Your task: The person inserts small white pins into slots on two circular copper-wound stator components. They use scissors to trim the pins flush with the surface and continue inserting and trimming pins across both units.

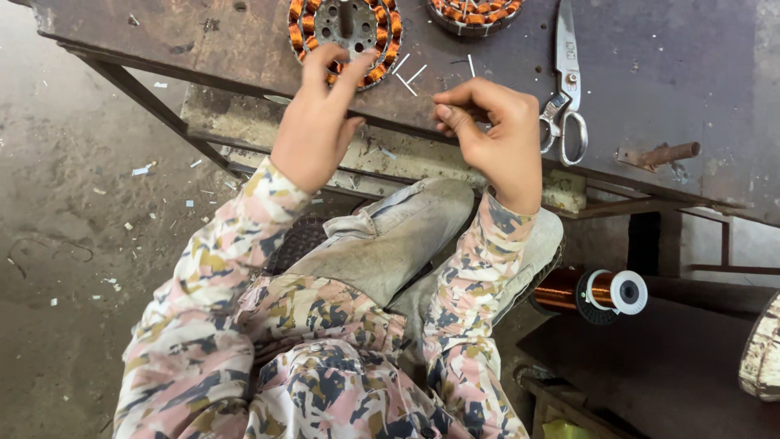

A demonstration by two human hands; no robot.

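While the left hand (313,122) rests its spread fingers (357,69) on the near rim of a round stator wound with copper coils (345,32), the stator lies flat at the far edge of a dark metal desk (650,73). The right hand (496,134) hovers just beside it over the desk's near edge, fingers curled shut in a pinch; what they hold, if anything, is too small to tell. Short pale slips (409,75) lie scattered on the desk between the two hands. A second wound stator (475,12) sits near the first, partly out of view. Steel scissors (566,81) lie just right of the right hand. Below the desk, a spool of copper wire (593,291) lies on its side beyond the person's patterned sleeves and worn shoes.
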